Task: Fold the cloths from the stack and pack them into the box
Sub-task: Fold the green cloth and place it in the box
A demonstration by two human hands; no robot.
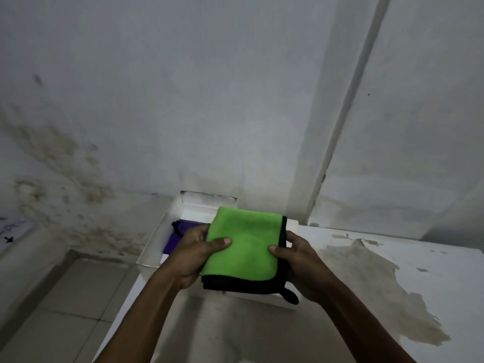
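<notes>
Head view shows a purple cloth already lying in the white box, while the stack is out of sight, so what remains cannot be judged. The folded green cloth hangs over the box's 3 o'clock half, pinched thumb-on-top by the left hand and right hand at opposite edges.

One head-worn wide-angle view, looking forward and down.
Camera sits above and behind both forearms, close to the left hand and right hand, facing a stained white wall; table fills the lower right, tiled floor the lower left. No second view to overlap with.
</notes>
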